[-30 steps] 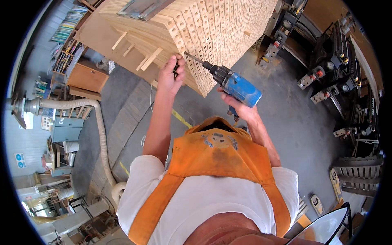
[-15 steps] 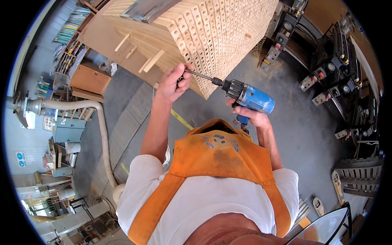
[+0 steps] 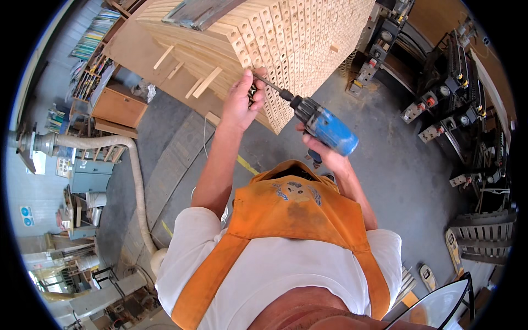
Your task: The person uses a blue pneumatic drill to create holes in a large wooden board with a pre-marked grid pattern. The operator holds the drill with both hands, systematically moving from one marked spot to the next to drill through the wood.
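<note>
My right hand [image 3: 330,154] grips a blue power driver [image 3: 331,131] by its handle; its black front end and long thin bit [image 3: 268,82] slant away toward the upper left. At the bit's tip, the thumb and fingertips of my left hand [image 3: 240,104] close together beside the near corner of a big wooden stack [image 3: 286,47]. Small dark metal pieces, apparently screws [image 3: 252,94], show in the curled fingers of that hand. The stack's right side is covered with rows of round holes. What sits exactly at the bit's tip is hidden by my fingers.
Wooden sticks [image 3: 206,82] jut from the stack's left side, and a worn board [image 3: 201,12] lies on top. A ribbed hose [image 3: 137,181] runs along the floor at left, near a wooden cabinet [image 3: 118,110]. Dark machinery [image 3: 440,88] stands at right.
Both hands have shifted, the left up and slightly right, the right leftward. The driver has tilted more steeply, its bit tip now higher and against the stack's corner region.
</note>
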`<action>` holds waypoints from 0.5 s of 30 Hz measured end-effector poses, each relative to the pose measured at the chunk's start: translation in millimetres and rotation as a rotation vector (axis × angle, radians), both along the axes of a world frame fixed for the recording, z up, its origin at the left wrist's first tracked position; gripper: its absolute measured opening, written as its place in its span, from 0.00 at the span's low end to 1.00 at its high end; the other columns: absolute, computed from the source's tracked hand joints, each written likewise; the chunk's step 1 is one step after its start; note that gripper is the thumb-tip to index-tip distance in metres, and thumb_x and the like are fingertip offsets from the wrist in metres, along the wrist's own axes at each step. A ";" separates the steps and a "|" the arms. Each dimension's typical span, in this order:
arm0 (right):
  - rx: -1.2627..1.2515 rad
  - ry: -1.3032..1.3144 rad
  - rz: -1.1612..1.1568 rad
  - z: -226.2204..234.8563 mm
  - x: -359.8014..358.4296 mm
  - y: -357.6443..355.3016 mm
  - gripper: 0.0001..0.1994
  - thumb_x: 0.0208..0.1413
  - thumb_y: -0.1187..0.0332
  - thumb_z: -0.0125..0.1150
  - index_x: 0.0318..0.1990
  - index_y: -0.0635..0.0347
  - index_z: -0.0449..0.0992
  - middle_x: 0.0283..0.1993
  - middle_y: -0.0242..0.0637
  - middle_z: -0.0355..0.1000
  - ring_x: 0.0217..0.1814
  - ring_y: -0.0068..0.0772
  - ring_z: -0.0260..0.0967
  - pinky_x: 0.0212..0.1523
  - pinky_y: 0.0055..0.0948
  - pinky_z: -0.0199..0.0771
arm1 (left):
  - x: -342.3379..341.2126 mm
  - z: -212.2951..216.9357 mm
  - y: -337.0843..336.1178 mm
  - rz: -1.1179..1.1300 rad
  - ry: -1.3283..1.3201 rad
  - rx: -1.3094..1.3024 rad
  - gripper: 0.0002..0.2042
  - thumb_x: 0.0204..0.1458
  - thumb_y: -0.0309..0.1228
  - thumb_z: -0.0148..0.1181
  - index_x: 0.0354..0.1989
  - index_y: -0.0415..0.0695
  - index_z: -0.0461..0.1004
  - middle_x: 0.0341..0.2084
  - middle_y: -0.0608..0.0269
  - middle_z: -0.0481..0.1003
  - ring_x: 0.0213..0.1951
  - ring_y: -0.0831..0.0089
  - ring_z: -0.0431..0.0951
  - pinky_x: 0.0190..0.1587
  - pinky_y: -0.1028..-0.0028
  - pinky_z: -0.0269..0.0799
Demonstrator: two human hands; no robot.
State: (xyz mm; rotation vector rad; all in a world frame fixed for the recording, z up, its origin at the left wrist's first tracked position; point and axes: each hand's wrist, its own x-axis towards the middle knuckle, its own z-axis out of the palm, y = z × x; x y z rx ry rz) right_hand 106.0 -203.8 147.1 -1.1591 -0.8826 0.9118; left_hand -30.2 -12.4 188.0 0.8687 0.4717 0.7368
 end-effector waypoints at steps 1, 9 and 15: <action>-0.023 0.016 0.012 -1.0 2.4 2.6 0.16 0.51 0.73 0.64 0.49 0.58 0.75 0.44 0.33 0.76 0.40 0.23 0.71 0.41 0.25 0.72 | -0.7 0.6 -2.0 -0.007 -0.010 -0.013 0.16 0.62 0.39 0.50 0.48 0.38 0.69 0.27 0.70 0.67 0.22 0.85 0.62 0.18 0.86 0.54; -0.110 0.013 0.039 10.7 14.2 4.1 0.14 0.49 0.76 0.62 0.45 0.61 0.76 0.44 0.37 0.76 0.42 0.28 0.72 0.41 0.31 0.73 | -38.7 -27.3 4.6 -0.099 0.042 -0.073 0.12 0.60 0.30 0.49 0.48 0.37 0.68 0.33 0.65 0.70 0.22 0.85 0.63 0.17 0.86 0.54; -0.053 0.397 0.070 17.5 16.7 8.2 0.14 0.47 0.74 0.63 0.44 0.63 0.75 0.41 0.39 0.76 0.47 0.35 0.74 0.41 0.30 0.73 | -46.5 -10.1 31.8 0.145 0.049 0.033 0.13 0.63 0.37 0.48 0.44 0.38 0.68 0.30 0.65 0.71 0.20 0.85 0.62 0.16 0.85 0.54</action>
